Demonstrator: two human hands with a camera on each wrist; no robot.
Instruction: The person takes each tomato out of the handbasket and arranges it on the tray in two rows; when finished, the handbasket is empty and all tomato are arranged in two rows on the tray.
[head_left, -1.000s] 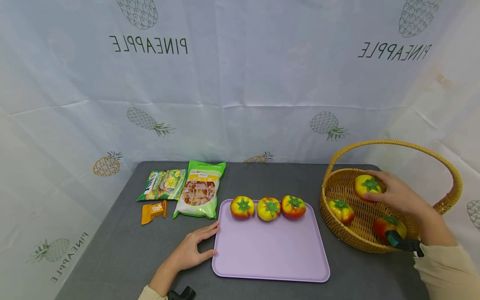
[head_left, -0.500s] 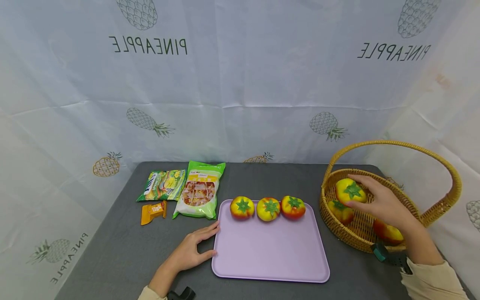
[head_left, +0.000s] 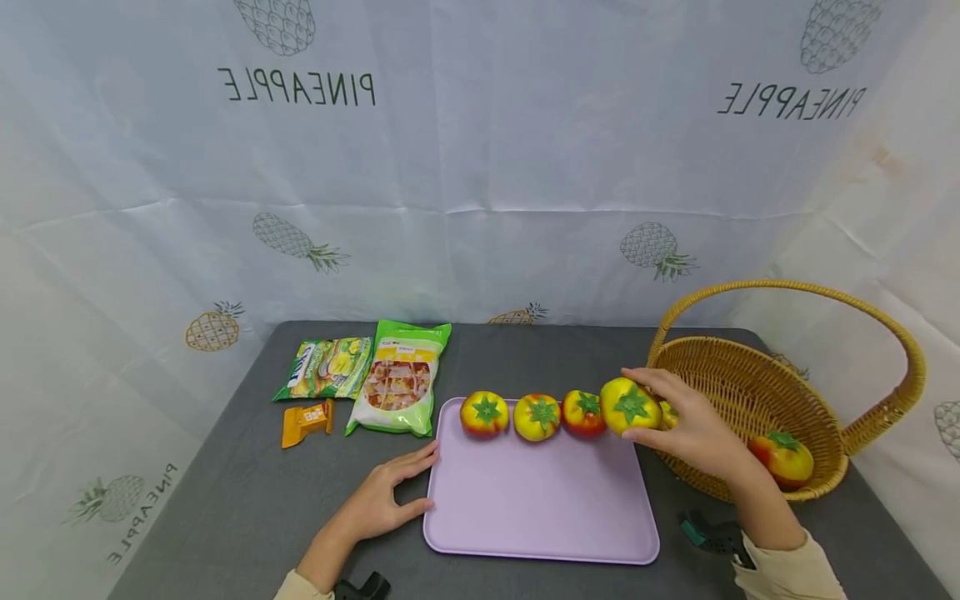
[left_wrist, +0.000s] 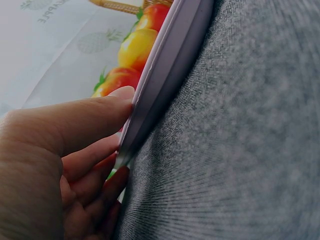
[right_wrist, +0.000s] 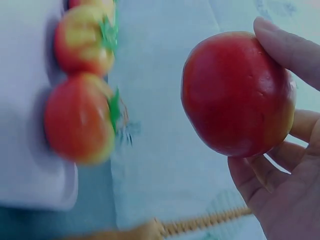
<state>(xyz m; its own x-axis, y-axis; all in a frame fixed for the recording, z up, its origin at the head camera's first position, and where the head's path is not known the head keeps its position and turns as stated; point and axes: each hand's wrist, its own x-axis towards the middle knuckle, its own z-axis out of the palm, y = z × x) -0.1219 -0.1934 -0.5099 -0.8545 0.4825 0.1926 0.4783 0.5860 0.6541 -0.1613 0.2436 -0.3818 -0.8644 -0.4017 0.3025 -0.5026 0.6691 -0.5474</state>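
Note:
My right hand [head_left: 693,425] holds a yellow-and-red toy persimmon [head_left: 628,406] with a green leafy top, pinched between thumb and fingers. It hangs over the far right corner of a lilac tray [head_left: 543,500]. In the right wrist view the red underside of this persimmon [right_wrist: 235,95] shows. Along the tray's far edge sit three similar persimmons [head_left: 537,417] in a row. My left hand [head_left: 386,498] touches the tray's left edge with relaxed fingers; the left wrist view shows its thumb [left_wrist: 107,112] against the rim.
A wicker basket [head_left: 720,375] with a tall handle stands right of the tray. One persimmon [head_left: 782,458] lies in it, and another [head_left: 667,414] is mostly hidden behind my right hand. Two food packets [head_left: 401,379] and a small orange-wrapped snack [head_left: 306,423] lie at the left.
My right hand has lifted the persimmon out of the basket and carried it left to the tray's far right corner. The left hand and the tray have stayed in place.

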